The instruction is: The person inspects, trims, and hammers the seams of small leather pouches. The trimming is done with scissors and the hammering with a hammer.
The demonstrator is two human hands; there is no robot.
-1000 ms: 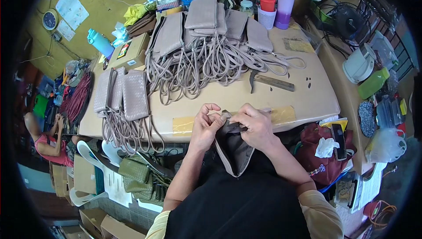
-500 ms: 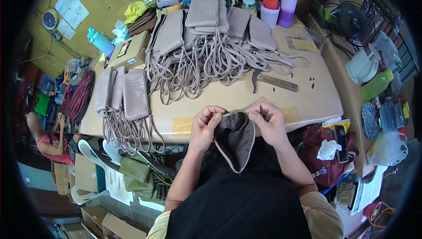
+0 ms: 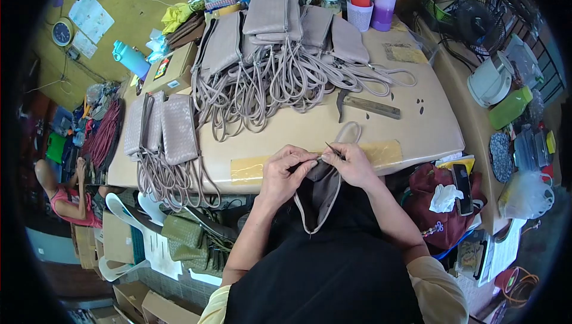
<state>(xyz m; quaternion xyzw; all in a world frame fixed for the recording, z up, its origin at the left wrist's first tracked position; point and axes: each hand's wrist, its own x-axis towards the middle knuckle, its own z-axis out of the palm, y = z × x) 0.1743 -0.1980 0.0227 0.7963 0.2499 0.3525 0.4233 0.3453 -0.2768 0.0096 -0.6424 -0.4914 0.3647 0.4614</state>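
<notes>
My left hand [image 3: 286, 172] is closed on the top edge of a pouch [image 3: 316, 202] with a dark lining and pale edges, gaping open above my lap. My right hand [image 3: 353, 163] is at the pouch's other top corner, closed round a small dark pointed tool [image 3: 335, 151] whose kind I cannot make out. The two sets of fingertips nearly meet at the rim and partly hide it. A looped strap [image 3: 350, 130] sticks up behind my right hand onto the table. Farther back on the tabletop lies a hammer [image 3: 372, 107] with a wooden handle.
Woven-pattern pouches [image 3: 223, 41] with looped straps are heaped at the back of the table [image 3: 286, 133]; more pouches [image 3: 179, 124] lie at left. A purple bottle [image 3: 384, 2] stands behind. A maroon bag [image 3: 432, 211] is at right. Another person [image 3: 74, 199] sits far left.
My hands have come closer together, and the pouch mouth has narrowed. The strap loop now stands up behind my right hand, and the tool's tip points toward my left fingers.
</notes>
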